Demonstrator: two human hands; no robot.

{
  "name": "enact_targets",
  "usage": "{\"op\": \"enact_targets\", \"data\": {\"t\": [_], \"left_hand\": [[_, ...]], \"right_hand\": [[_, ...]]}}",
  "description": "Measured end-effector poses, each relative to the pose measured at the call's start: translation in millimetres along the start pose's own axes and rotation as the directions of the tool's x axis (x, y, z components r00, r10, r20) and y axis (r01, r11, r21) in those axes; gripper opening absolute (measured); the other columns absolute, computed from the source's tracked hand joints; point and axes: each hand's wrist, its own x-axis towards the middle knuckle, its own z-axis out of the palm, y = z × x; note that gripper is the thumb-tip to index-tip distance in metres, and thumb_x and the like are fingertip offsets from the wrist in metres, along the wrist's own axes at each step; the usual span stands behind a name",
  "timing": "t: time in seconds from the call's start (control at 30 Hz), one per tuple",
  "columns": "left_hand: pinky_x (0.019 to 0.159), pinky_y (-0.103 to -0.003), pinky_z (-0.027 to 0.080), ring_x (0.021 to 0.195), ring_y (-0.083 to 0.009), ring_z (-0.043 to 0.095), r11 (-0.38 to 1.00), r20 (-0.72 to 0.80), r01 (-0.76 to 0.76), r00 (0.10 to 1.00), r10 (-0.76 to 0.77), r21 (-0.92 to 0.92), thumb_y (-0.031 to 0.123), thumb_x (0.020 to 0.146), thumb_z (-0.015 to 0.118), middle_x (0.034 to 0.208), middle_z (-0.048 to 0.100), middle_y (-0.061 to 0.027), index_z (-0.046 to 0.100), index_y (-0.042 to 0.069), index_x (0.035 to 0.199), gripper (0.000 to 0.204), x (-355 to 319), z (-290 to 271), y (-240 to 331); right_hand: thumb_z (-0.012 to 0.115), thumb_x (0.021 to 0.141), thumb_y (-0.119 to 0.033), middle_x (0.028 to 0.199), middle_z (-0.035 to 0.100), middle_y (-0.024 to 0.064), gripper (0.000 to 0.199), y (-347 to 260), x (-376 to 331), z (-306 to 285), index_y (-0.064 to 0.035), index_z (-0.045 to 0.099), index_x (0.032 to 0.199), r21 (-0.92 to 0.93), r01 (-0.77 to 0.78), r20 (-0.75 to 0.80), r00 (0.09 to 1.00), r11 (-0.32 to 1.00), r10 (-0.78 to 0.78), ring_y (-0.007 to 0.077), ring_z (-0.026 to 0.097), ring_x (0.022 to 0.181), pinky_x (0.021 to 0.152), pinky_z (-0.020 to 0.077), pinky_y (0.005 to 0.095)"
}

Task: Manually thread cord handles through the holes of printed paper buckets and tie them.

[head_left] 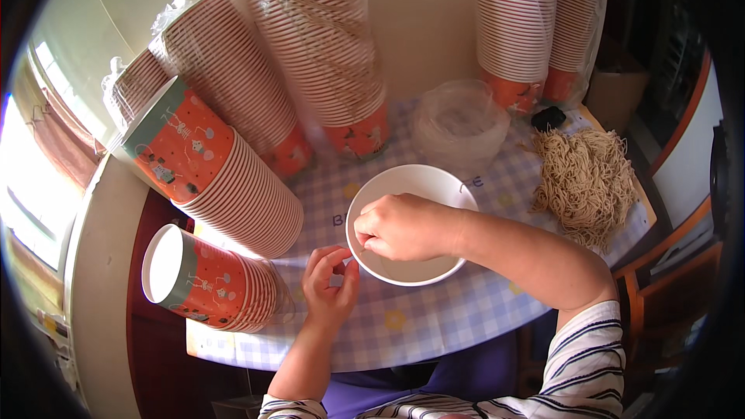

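Note:
A white round paper bucket [419, 272] stands mouth up on the table in front of me. My right hand [407, 226] reaches over its mouth, fingers pinched together by the left inner wall. Below those fingertips a thin piece of string [363, 249] shows faintly at the rim; most of it is hidden. Just outside the same side of the bucket is my left hand [330, 285], its fingers bent toward the rim and the thumb held apart. A small dark strand also shows at the bucket's right rim.
Loose beige strings [583, 186] lie heaped at the right. Orange bucket stacks [233, 194] line the left, with a shorter stack [217, 283] nearer me. Tall plastic-wrapped stacks [318, 54] stand behind. A clear plastic bag [459, 124] sits beyond the bucket on the checked tablecloth [434, 334].

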Motion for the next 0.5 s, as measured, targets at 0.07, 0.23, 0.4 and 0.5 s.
{"op": "enact_targets", "data": {"t": [0.07,0.23,0.4,0.5], "left_hand": [[0.054,-0.022,0.045,0.061,-0.0109,0.055,1.0,0.0,0.0,1.0,0.0,-0.001,-0.004,0.076,0.067,0.091,0.061,-0.0086,0.064,0.0,0.094,0.019,0.0,0.3,0.0],[0.054,-0.023,0.045,0.061,-0.0111,0.055,1.0,0.0,-0.004,1.0,0.004,0.012,-0.004,0.075,0.067,0.09,0.061,-0.0086,0.064,0.0,0.094,0.019,-0.6,-1.2,-0.9],[0.054,-0.023,0.044,0.06,-0.0113,0.054,1.0,0.004,-0.011,1.0,0.011,0.017,-0.005,0.075,0.067,0.09,0.061,-0.0087,0.064,0.001,0.094,0.02,-0.2,-1.8,-0.6],[0.054,-0.023,0.044,0.06,-0.0114,0.054,1.0,0.001,-0.008,1.0,0.008,0.02,-0.005,0.075,0.067,0.09,0.061,-0.0089,0.063,0.001,0.094,0.021,-1.0,-2.6,-0.9]], "right_hand": [[0.057,0.082,-0.012,0.082,0.065,0.0153,0.013,-1.1,0.2,0.7,-0.0016,0.064,0.083,-0.007,0.015,-0.009,1.0,1.0,-0.016,0.0321,0.063,0.076,0.07,0.0506,0.0404],[0.057,0.082,-0.012,0.081,0.065,0.0159,0.013,-4.8,0.6,0.5,-0.0017,0.065,0.083,-0.026,-0.014,-0.003,1.0,1.0,0.014,0.0327,0.063,0.076,0.07,0.0507,0.0398],[0.057,0.083,-0.012,0.081,0.065,0.0155,0.013,-3.8,-1.0,0.0,-0.0019,0.065,0.085,0.019,0.033,0.008,0.999,0.999,-0.034,0.0319,0.063,0.076,0.07,0.0505,0.0398],[0.058,0.083,-0.012,0.082,0.065,0.0151,0.012,-3.6,-0.6,-1.3,-0.0023,0.065,0.085,0.063,0.033,0.001,0.999,0.997,-0.033,0.0314,0.064,0.076,0.07,0.0503,0.0398]]}}
